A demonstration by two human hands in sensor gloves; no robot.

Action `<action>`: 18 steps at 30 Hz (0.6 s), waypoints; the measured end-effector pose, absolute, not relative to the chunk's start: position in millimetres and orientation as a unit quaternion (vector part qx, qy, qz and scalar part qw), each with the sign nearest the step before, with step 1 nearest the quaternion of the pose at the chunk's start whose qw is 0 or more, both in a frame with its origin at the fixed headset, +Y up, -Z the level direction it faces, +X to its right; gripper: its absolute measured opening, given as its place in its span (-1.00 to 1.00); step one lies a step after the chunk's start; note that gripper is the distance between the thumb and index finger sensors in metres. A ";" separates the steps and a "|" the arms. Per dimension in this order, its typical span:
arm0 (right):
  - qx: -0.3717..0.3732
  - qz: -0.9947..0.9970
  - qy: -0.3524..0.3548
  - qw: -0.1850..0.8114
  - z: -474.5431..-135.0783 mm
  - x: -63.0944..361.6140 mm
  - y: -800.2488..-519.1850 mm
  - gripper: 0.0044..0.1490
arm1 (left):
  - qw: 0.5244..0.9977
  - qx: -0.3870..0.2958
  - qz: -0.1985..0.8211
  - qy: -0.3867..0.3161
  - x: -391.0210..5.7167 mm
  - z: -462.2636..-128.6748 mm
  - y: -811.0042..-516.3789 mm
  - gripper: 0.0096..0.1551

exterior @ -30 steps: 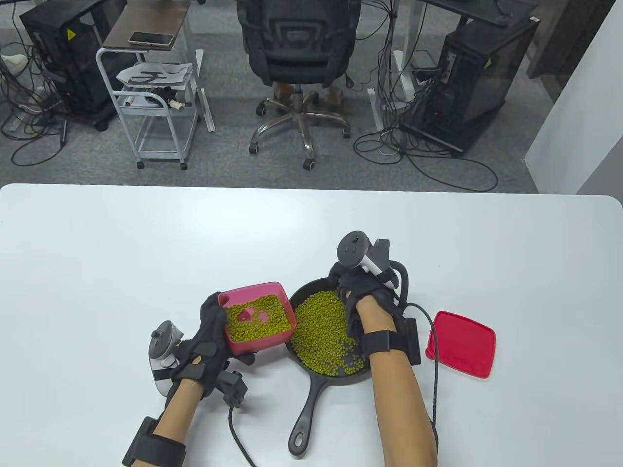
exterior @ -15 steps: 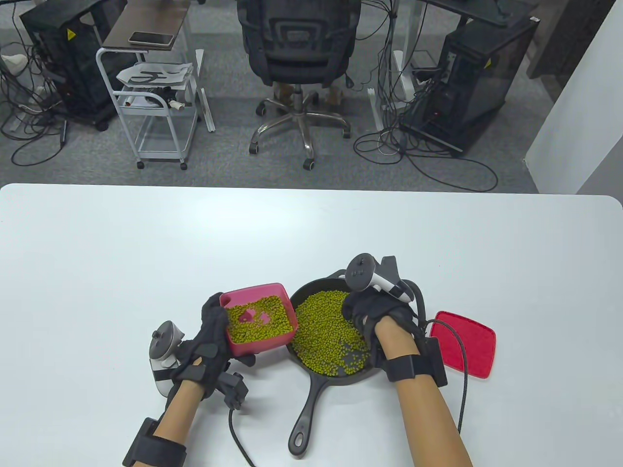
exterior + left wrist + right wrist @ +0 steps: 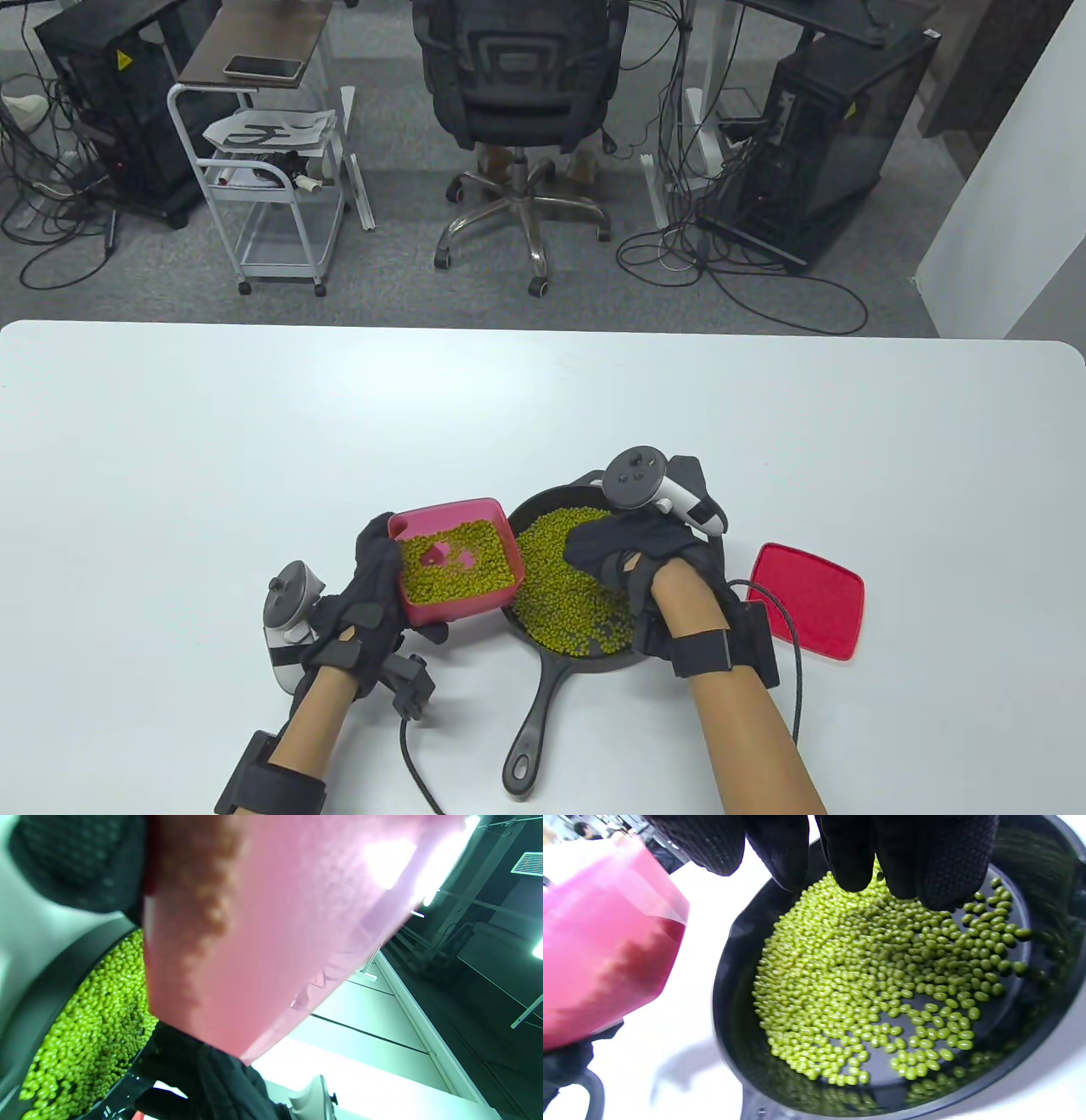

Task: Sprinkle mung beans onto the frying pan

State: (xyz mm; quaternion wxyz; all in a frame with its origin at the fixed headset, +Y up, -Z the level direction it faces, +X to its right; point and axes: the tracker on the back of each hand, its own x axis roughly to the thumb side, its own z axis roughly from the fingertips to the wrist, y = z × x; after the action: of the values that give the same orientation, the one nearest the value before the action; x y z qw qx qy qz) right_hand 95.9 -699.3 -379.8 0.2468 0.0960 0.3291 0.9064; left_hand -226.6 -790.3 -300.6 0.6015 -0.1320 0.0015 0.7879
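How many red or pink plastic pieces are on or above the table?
2: the pink container held by the left hand beside the pan, and the red lid lying right of it.

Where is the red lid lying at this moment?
In the table view, the red lid lies flat on the white table, right of the frying pan and just beyond the right hand, apart from the pink container.

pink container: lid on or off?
Off. The pink container is open-topped with mung beans exposed, held by the left hand; the red lid lies flat beside the frying pan.
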 end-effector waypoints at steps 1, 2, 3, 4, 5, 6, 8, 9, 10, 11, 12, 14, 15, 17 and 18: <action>0.101 0.906 0.322 0.257 -378.6 95.5 -694.3 -0.31 | 0.603 -0.133 0.787 0.001 -226.2 -300.6 -790.4 0.00; 0.108 0.905 0.312 0.269 -376.9 94.1 -687.4 -0.31 | 0.603 -0.133 0.786 0.001 -226.1 -300.7 -790.4 0.00; 0.120 0.903 0.305 0.278 -374.2 91.6 -678.4 -0.31 | 0.605 -0.133 0.785 0.000 -225.4 -300.8 -790.5 0.00; 0.129 0.901 0.300 0.285 -371.8 89.2 -671.7 -0.31 | 0.607 -0.133 0.783 -0.001 -224.7 -300.9 -790.6 0.00; 0.142 0.898 0.291 0.297 -368.4 85.0 -663.3 -0.31 | 0.609 -0.135 0.782 -0.001 -223.9 -300.8 -790.6 0.00; 0.154 0.895 0.285 0.308 -365.5 81.0 -656.6 -0.31 | 0.610 -0.136 0.781 -0.003 -222.9 -300.7 -790.8 0.00; 0.192 0.883 0.268 0.335 -357.0 67.1 -639.8 -0.30 | 0.612 -0.139 0.779 -0.005 -220.1 -300.3 -790.7 0.00; 0.209 0.877 0.259 0.346 -353.7 59.8 -634.1 -0.30 | 0.614 -0.140 0.777 -0.007 -218.3 -300.0 -790.5 0.00; 0.221 0.873 0.253 0.352 -351.1 53.4 -630.2 -0.30 | 0.615 -0.142 0.775 -0.008 -217.0 -299.7 -790.2 0.00; 0.239 0.868 0.246 0.359 -346.9 40.2 -625.8 -0.30 | 0.617 -0.144 0.774 -0.013 -215.0 -299.1 -789.8 0.00; 0.243 0.867 0.245 0.358 -345.9 35.8 -625.2 -0.31 | 0.617 -0.145 0.774 -0.015 -213.8 -298.5 -789.5 0.00; 0.258 0.870 0.262 0.327 -342.6 11.0 -628.8 -0.31 | 0.615 -0.147 0.774 -0.020 -210.1 -296.4 -788.0 0.00; 0.257 0.875 0.274 0.303 -342.1 1.1 -633.1 -0.31 | 0.615 -0.148 0.774 -0.024 -209.0 -295.3 -787.3 0.00; 0.241 0.896 0.290 0.237 -341.7 -13.8 -641.6 -0.30 | 0.612 -0.149 0.776 -0.028 -207.2 -293.4 -785.8 0.00; 0.239 0.902 0.295 0.208 -341.9 -19.2 -645.9 -0.28 | 0.613 -0.148 0.776 -0.031 -206.7 -292.6 -784.9 0.00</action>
State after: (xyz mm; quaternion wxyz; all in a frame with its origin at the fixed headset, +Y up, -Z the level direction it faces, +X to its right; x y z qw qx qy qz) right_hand -19.2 -645.9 -341.9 0.2080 0.2386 0.2952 0.9015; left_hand -206.7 -784.9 -292.6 0.6127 -0.1483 -0.0305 0.7757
